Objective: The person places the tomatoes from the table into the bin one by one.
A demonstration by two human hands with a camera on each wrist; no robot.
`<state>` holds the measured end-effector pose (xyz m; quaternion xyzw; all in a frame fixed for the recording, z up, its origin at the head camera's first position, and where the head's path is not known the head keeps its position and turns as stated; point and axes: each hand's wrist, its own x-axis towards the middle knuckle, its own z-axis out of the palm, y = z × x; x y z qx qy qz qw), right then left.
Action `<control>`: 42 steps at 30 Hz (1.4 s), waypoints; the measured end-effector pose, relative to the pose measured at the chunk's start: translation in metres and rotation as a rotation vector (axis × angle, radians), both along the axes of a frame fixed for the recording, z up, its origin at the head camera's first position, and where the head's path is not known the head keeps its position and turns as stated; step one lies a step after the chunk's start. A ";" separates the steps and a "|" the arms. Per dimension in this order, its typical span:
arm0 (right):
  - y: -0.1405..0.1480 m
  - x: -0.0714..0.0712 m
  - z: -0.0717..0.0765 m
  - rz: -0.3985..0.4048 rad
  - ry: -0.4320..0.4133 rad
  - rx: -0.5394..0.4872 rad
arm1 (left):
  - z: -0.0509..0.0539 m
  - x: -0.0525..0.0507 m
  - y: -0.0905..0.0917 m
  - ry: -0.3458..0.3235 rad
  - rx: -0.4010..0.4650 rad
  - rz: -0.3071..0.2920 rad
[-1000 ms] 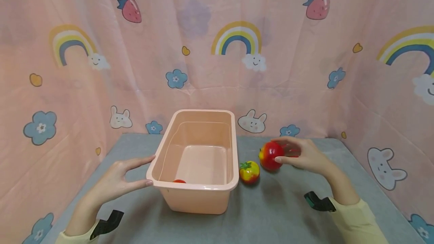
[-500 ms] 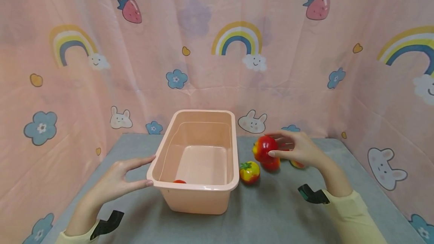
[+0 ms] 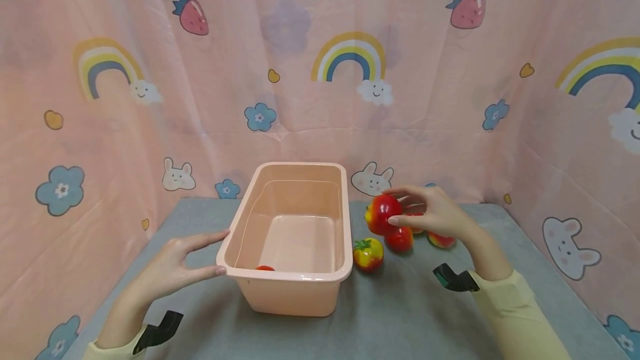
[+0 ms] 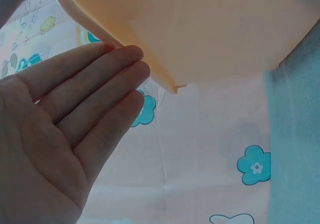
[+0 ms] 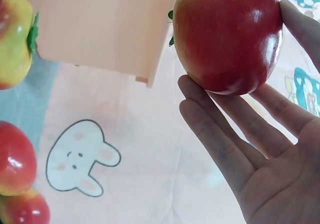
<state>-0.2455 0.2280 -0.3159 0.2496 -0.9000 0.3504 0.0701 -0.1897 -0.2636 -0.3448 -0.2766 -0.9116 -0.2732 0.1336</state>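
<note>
My right hand pinches a glossy red fruit between thumb and fingertips, right of the peach-coloured plastic tub. In the right wrist view this red fruit shows a yellowish end with small green leaf tips. My left hand touches the left rim of the tub with thumb and fingertips. Seen from the left wrist, the left hand's fingers are straight against the tub's edge. A bit of something red shows inside the tub behind its near rim; most of it is hidden.
Beside the tub sits a yellow-and-red fruit with green leaves. Below the held fruit lies another red fruit. Farther right, a red-and-yellow fruit and one more lie partly covered. A printed pink curtain hangs behind the grey table.
My right hand has lifted the red fruit and carried it left toward the tub, uncovering other fruits. My left hand has stayed at the rim.
</note>
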 end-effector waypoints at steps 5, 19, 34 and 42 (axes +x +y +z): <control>-0.006 -0.002 0.006 0.019 -0.002 -0.001 | 0.001 0.000 0.000 -0.001 -0.002 0.005; -0.024 -0.007 0.021 0.080 -0.004 -0.029 | -0.001 0.001 0.000 -0.030 0.016 0.016; -0.046 -0.015 0.033 0.160 0.035 -0.032 | -0.002 0.001 -0.001 -0.039 0.025 0.018; -0.056 -0.016 0.041 0.213 0.023 -0.031 | -0.002 0.001 -0.001 -0.021 0.026 0.001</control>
